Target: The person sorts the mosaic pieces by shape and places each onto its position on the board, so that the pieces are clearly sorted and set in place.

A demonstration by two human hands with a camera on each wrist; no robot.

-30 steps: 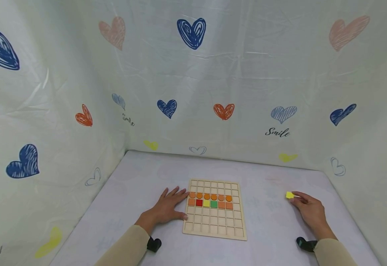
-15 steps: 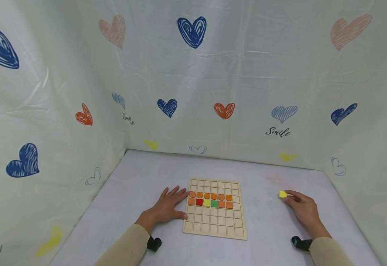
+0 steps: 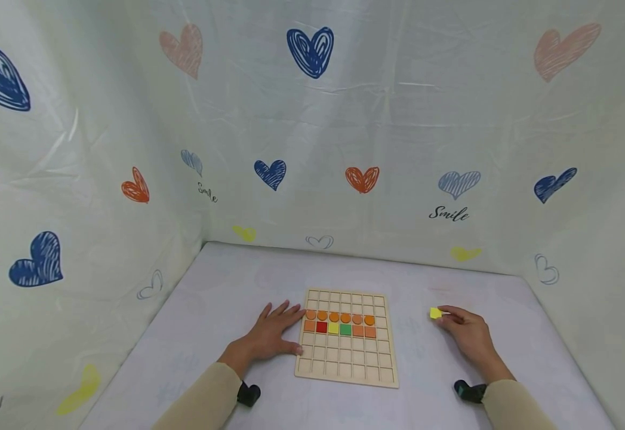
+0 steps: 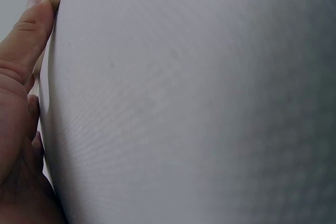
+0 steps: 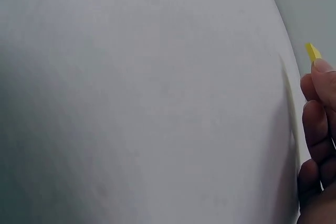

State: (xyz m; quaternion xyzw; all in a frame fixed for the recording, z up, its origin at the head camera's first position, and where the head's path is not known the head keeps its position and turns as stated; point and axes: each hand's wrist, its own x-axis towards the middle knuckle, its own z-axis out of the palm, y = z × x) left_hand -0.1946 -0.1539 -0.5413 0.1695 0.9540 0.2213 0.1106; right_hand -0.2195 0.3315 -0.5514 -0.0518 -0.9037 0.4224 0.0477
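Observation:
A wooden grid board (image 3: 344,357) lies on the table in the head view. Across it run a row of orange discs (image 3: 345,319) and, just below, a row of square tiles: orange, a red tile (image 3: 321,327), a yellow tile (image 3: 333,328), a green tile (image 3: 345,329), then orange again. My left hand (image 3: 267,335) lies with spread fingers at the board's left edge, fingertips and thumb touching it. To the right of the board, my right hand (image 3: 468,335) pinches a loose yellow square tile (image 3: 436,313) between thumb and fingers. That tile's edge also shows in the right wrist view.
The board stands on a pale tabletop (image 3: 237,275). A white curtain (image 3: 387,119) printed with hearts hangs behind the table and along its sides. Dark wrist straps (image 3: 249,395) show at both sleeves.
My right hand has moved left toward the board, carrying the yellow tile. The left hand and the board have stayed in place.

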